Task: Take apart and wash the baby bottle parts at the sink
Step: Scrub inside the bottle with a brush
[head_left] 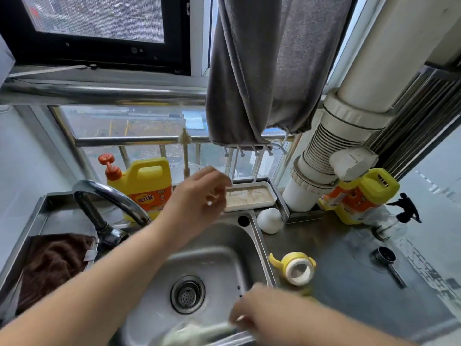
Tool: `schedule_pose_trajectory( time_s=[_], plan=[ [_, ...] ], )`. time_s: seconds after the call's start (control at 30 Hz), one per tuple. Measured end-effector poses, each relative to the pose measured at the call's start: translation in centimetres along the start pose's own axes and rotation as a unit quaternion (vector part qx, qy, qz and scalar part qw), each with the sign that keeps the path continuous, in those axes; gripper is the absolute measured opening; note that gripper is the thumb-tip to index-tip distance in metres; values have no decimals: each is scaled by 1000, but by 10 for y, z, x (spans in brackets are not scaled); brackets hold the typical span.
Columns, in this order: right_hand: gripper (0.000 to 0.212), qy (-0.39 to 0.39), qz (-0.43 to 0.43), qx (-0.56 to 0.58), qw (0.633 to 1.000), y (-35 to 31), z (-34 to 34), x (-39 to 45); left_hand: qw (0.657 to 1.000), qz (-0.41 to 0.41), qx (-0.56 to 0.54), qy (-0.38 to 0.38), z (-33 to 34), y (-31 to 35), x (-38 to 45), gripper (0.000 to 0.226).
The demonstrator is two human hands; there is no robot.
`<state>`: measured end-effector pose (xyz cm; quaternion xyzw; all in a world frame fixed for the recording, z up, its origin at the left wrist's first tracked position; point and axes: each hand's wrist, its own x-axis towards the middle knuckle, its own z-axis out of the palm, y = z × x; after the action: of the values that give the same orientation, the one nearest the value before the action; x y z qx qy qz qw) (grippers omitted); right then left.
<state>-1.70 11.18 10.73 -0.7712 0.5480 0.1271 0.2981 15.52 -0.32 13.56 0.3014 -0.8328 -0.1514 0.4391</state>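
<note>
At about 8 o'clock a brown cloth lies on the steel ledge left of the sink. Just right of it the curved chrome faucet arches toward 3 o'clock over the basin. Behind the faucet, near 10 o'clock, stands a yellow detergent jug with an orange pump, and a bottle brush stands upright beside it against the window rail.

The left arm runs from the 7 o'clock corner diagonally up across the basin. The left hand hovers at centre above the sink's back edge, wrist bent, fingers loosely curled with their tips drawn toward the thumb; something small and pale may sit between them, but blur hides it, so I cannot tell whether it grips anything. Just past its fingertips, toward 1 o'clock, sits a white drying tray with a peg rack under a hanging grey towel.

The sink drain shows at 6 o'clock. The right hand enters from 5 o'clock at the basin's front rim, knuckles up, fingers bent down onto a blurred pale object; the hold cannot be made out.

On the counter toward 4 o'clock the yellow handled bottle collar lies on its side, white ring facing the camera. A white dome-shaped cap rests at 3 o'clock, beyond it a second yellow jug, a spray bottle and a metal measuring scoop.
</note>
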Motion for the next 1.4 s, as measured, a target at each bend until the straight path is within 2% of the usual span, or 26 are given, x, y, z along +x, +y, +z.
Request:
schedule_pose_trajectory(
  time_s=[0.03,0.07,0.13,0.33,0.5,0.6,0.7,0.8,0.93,1.03,1.1,1.17,1.2,1.27,1.4],
  plan=[
    [20,16,17,57,998,1,16,2,999,-43,-17,-22,2,-2,-8,20],
    [23,66,47,100,992,4,21,7,995,-80,-29,-48,4,-6,-20,26],
    [25,122,86,125,981,14,29,26,992,-93,-24,-86,8,-14,-49,32],
    [24,67,124,105,984,27,46,52,984,-106,29,-140,-16,-31,-109,27],
    [24,60,125,102,985,39,43,59,957,-190,104,-193,-51,-56,-171,26],
    [25,74,114,105,985,41,41,65,943,-247,132,-181,-66,-62,-199,25],
    [26,74,96,90,989,36,39,71,925,-306,156,-161,-78,-61,-223,8],
    [25,65,71,86,992,25,40,76,916,-345,157,-131,-93,-50,-242,7],
    [22,60,21,98,993,2,36,78,903,-390,165,-66,-113,-26,-273,20],
    [25,64,-23,84,994,-24,34,81,878,-437,194,-28,-124,-9,-307,25],
    [28,59,-56,66,995,-43,34,85,857,-469,215,1,-131,5,-327,20],
    [40,52,-101,47,992,-64,30,89,830,-506,232,40,-135,17,-344,12],
    [44,51,-127,39,990,-74,29,93,817,-521,240,59,-138,24,-352,14],
    [38,39,-173,13,984,-94,28,100,793,-539,275,74,-144,32,-365,19],
    [20,30,-215,-3,976,-123,42,113,737,-574,358,13,-170,32,-377,59]
  ],
)
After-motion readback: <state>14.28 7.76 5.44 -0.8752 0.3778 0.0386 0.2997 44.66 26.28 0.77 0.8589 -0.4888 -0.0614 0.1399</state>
